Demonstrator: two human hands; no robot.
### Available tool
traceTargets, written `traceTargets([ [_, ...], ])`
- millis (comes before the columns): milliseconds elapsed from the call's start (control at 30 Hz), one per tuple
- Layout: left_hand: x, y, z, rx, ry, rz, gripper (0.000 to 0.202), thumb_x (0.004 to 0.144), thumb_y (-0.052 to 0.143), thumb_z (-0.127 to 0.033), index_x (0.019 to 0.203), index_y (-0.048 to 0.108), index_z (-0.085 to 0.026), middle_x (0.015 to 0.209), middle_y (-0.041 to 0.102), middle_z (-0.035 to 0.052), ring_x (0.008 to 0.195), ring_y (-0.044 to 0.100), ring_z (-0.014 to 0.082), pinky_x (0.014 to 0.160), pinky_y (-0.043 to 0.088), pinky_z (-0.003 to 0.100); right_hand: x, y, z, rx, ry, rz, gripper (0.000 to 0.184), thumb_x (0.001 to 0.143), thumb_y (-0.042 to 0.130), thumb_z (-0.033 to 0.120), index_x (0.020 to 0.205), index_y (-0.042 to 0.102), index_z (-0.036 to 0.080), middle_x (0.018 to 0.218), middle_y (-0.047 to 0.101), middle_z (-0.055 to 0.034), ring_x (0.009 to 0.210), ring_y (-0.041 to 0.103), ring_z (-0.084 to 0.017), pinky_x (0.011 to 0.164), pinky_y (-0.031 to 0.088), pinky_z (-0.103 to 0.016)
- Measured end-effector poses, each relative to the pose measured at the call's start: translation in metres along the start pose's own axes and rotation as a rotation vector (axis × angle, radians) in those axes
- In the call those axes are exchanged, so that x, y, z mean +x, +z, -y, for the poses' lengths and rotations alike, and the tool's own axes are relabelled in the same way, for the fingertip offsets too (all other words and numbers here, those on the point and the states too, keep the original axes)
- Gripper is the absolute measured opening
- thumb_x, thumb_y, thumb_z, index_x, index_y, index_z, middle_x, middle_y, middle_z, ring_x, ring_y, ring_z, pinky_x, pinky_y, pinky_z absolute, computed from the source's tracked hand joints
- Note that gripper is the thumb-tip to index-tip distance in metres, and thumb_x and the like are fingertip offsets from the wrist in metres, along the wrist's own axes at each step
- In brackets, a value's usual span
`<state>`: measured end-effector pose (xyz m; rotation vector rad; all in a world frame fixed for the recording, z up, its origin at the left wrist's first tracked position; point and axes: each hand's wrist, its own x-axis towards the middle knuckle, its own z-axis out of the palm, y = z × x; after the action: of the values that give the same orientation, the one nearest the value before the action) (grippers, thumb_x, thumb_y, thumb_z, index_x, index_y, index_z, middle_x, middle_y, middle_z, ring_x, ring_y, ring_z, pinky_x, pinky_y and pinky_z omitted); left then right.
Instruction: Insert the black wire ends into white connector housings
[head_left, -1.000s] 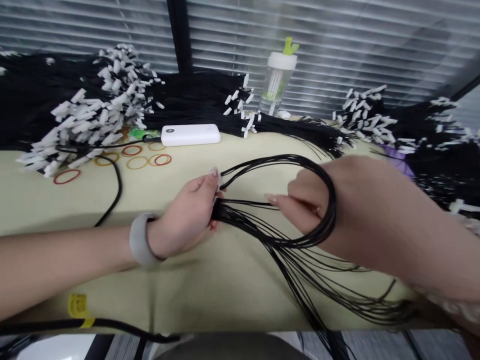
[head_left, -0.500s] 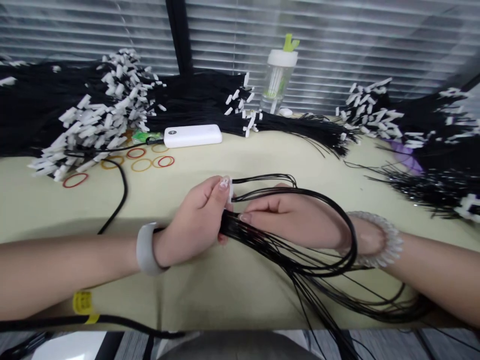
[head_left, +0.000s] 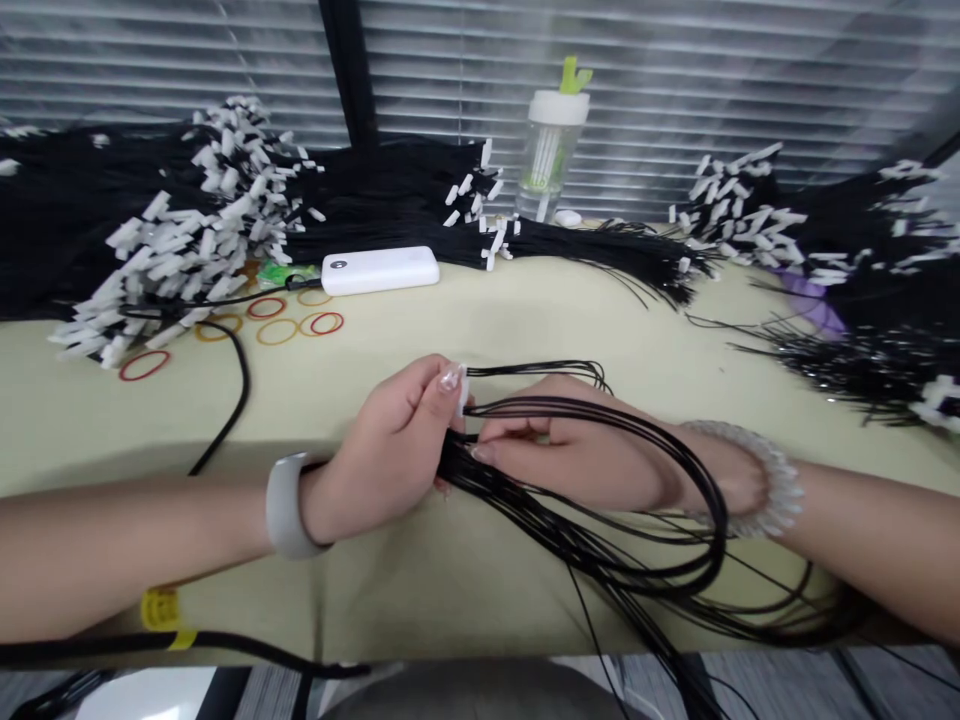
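Observation:
A bundle of thin black cables (head_left: 540,530) loops between my hands and trails over the table's front edge. My left hand (head_left: 397,445) is closed round the bundle, its thumb pressed on a white connector (head_left: 463,388) from which several cables run right. My right hand (head_left: 577,445) is closed beside it, thumb and fingers pinching cables just right of the left fist. A wide cable loop (head_left: 716,500) passes over the right wrist. Most of the right fingertips are hidden behind the thumb and the cables.
Piles of black cables with white connectors (head_left: 217,215) line the back of the table (head_left: 390,590), with more at the right (head_left: 750,215). A white power bank (head_left: 381,270), coloured rubber bands (head_left: 277,331) and a clear bottle (head_left: 551,155) stand or lie there. A thick black cord (head_left: 240,640) runs along the front.
The cable loop over my right wrist has dropped a little lower and wider. Both hands keep their grip, with my right fingers shifted slightly at the bundle. The view has moved slightly.

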<state>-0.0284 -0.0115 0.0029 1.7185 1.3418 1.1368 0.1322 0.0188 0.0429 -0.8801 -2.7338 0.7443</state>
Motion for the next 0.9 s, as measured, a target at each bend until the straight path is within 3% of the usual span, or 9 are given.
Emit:
traceTargets([
  [167, 0.002, 0.001, 0.000, 0.007, -0.014, 0.002, 0.033, 0.088, 0.029, -0.035, 0.063, 0.039, -0.017, 0.054, 0.039, -0.0046, 0.043, 0.039, 0.0036, 0.039, 0.034, 0.012, 0.000, -0.001, -0.003, -0.090, -0.056, -0.015, 0.018, 0.075, 0.039, 0.015, 0.058, 0.044, 0.015, 0.056, 0.042, 0.0057, 0.051, 0.029, -0.004, 0.049, 0.027, -0.017],
  [233, 0.002, 0.001, 0.000, -0.006, -0.049, 0.003, 0.034, 0.087, 0.029, -0.038, 0.063, 0.040, -0.017, 0.053, 0.040, -0.0048, 0.040, 0.039, 0.0035, 0.036, 0.034, 0.012, -0.002, -0.010, -0.007, -0.203, -0.086, -0.037, 0.016, 0.073, 0.043, 0.017, 0.058, 0.048, 0.014, 0.056, 0.043, 0.0055, 0.051, 0.030, -0.003, 0.050, 0.027, -0.018],
  [333, 0.001, 0.002, -0.002, -0.020, -0.098, 0.006, 0.034, 0.086, 0.029, -0.040, 0.064, 0.041, -0.017, 0.052, 0.041, -0.0052, 0.035, 0.041, 0.0034, 0.032, 0.034, 0.013, -0.006, -0.035, -0.011, -0.259, -0.138, 0.036, 0.015, 0.072, 0.049, 0.019, 0.058, 0.052, 0.015, 0.050, 0.042, 0.0057, 0.048, 0.029, -0.003, 0.048, 0.027, -0.018],
  [400, 0.001, 0.002, -0.003, -0.023, -0.131, 0.020, 0.033, 0.086, 0.031, -0.039, 0.063, 0.041, -0.017, 0.051, 0.040, -0.0056, 0.033, 0.041, 0.0033, 0.029, 0.034, 0.012, -0.010, -0.054, -0.012, -0.242, -0.080, 0.042, 0.016, 0.072, 0.052, 0.021, 0.058, 0.054, 0.016, 0.045, 0.041, 0.0058, 0.043, 0.030, -0.003, 0.043, 0.026, -0.018],
  [533, 0.004, 0.002, -0.006, -0.040, -0.207, 0.022, 0.033, 0.085, 0.034, -0.038, 0.061, 0.041, -0.016, 0.052, 0.040, -0.0060, 0.030, 0.040, 0.0029, 0.026, 0.034, 0.011, -0.013, -0.079, -0.012, -0.197, 0.186, -0.074, 0.014, 0.072, 0.054, 0.027, 0.066, 0.061, 0.017, 0.049, 0.048, 0.0040, 0.042, 0.038, -0.003, 0.040, 0.026, -0.018],
  [600, 0.005, 0.002, -0.006, -0.079, -0.237, 0.025, 0.033, 0.084, 0.034, -0.040, 0.062, 0.042, -0.017, 0.052, 0.040, -0.0062, 0.029, 0.040, 0.0032, 0.025, 0.034, 0.012, -0.012, -0.080, -0.014, -0.210, 0.211, -0.050, 0.017, 0.073, 0.054, 0.030, 0.067, 0.062, 0.017, 0.049, 0.047, 0.0044, 0.044, 0.037, -0.003, 0.041, 0.025, -0.018],
  [667, 0.005, 0.003, -0.005, -0.128, -0.243, 0.033, 0.033, 0.084, 0.033, -0.042, 0.065, 0.044, -0.017, 0.053, 0.042, -0.0060, 0.028, 0.039, 0.0034, 0.025, 0.034, 0.013, -0.009, -0.075, -0.015, -0.247, 0.133, 0.034, 0.019, 0.073, 0.054, 0.030, 0.060, 0.058, 0.017, 0.044, 0.040, 0.0059, 0.042, 0.031, -0.002, 0.041, 0.024, -0.018],
  [800, 0.005, 0.004, -0.002, -0.195, -0.247, 0.056, 0.035, 0.083, 0.030, -0.047, 0.080, 0.050, -0.019, 0.055, 0.045, -0.0051, 0.029, 0.039, 0.0041, 0.026, 0.034, 0.014, -0.009, -0.060, -0.010, -0.289, -0.076, 0.084, 0.021, 0.074, 0.050, 0.016, 0.052, 0.050, 0.016, 0.043, 0.033, 0.0062, 0.044, 0.024, -0.002, 0.045, 0.024, -0.018],
  [900, 0.004, 0.003, 0.000, -0.227, -0.240, 0.095, 0.040, 0.084, 0.026, -0.049, 0.086, 0.052, -0.019, 0.053, 0.045, -0.0040, 0.033, 0.041, 0.0055, 0.030, 0.036, 0.015, -0.013, -0.053, -0.002, -0.298, -0.147, 0.090, 0.021, 0.070, 0.048, 0.008, 0.051, 0.046, 0.015, 0.045, 0.036, 0.0059, 0.044, 0.025, -0.003, 0.046, 0.023, -0.019],
])
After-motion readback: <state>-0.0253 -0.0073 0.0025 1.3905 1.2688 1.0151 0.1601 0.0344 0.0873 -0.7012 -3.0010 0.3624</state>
